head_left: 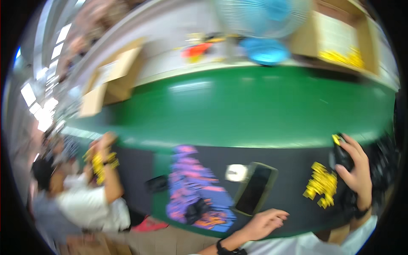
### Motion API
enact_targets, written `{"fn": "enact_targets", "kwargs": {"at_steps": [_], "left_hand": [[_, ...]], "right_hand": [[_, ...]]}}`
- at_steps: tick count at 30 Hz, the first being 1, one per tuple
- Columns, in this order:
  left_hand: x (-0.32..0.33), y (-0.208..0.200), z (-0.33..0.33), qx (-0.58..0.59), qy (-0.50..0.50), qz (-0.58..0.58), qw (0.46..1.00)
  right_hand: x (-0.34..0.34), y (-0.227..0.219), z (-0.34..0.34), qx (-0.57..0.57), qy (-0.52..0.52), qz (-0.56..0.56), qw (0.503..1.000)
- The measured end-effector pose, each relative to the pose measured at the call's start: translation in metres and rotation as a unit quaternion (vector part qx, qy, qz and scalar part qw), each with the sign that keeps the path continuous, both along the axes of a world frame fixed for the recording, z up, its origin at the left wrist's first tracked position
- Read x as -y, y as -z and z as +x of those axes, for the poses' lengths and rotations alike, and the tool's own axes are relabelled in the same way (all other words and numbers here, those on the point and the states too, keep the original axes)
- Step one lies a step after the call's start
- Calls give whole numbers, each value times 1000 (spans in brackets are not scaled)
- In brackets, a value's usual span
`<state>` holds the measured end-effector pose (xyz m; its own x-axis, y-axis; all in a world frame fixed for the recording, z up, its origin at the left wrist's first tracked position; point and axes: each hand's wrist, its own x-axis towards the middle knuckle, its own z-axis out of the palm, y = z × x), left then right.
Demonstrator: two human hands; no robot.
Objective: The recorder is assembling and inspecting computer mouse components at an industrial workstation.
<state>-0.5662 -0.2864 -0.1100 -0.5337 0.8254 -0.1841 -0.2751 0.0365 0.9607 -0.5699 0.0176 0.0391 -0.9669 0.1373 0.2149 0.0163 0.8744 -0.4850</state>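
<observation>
My left hand (pixel 265 223) rests near the front edge of the black mat, just below a phone (pixel 256 188). Its fingers reach loosely to the right, and I see nothing in them. At the right, my right hand (pixel 358 166) curves around a dark rounded object (pixel 343 156) whose kind I cannot make out. A small yellow piece (pixel 336 139) shows at that hand's fingertips. Left of the hand lies a heap of yellow pieces (pixel 321 185). The picture is blurred.
A purple, pink and orange pile of strips (pixel 193 187) lies left of the phone, by a white round item (pixel 236 173). Black plastic (pixel 384 161) sits far right. Cardboard boxes (pixel 117 78) and a blue fan (pixel 265 19) stand behind. Another person (pixel 85 199) handles yellow pieces at left.
</observation>
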Motion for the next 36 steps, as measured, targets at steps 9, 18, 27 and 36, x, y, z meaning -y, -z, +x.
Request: {"fn": "enact_targets", "kwargs": {"at_steps": [9, 18, 27, 36], "left_hand": [[3, 13, -11, -82, 45, 21, 995], [19, -3, 5, -116, 111, 10, 987], [33, -2, 9, -195, 150, -8, 969], [49, -5, 9, -179, 111, -80, 974]], "right_hand": [[21, -85, 150, 17, 210, 124, 970], [71, -139, 314, 67, 424, 141, 892], [67, -150, 288, 54, 326, 217, 918], [29, -94, 284, 49, 217, 173, 959]]}}
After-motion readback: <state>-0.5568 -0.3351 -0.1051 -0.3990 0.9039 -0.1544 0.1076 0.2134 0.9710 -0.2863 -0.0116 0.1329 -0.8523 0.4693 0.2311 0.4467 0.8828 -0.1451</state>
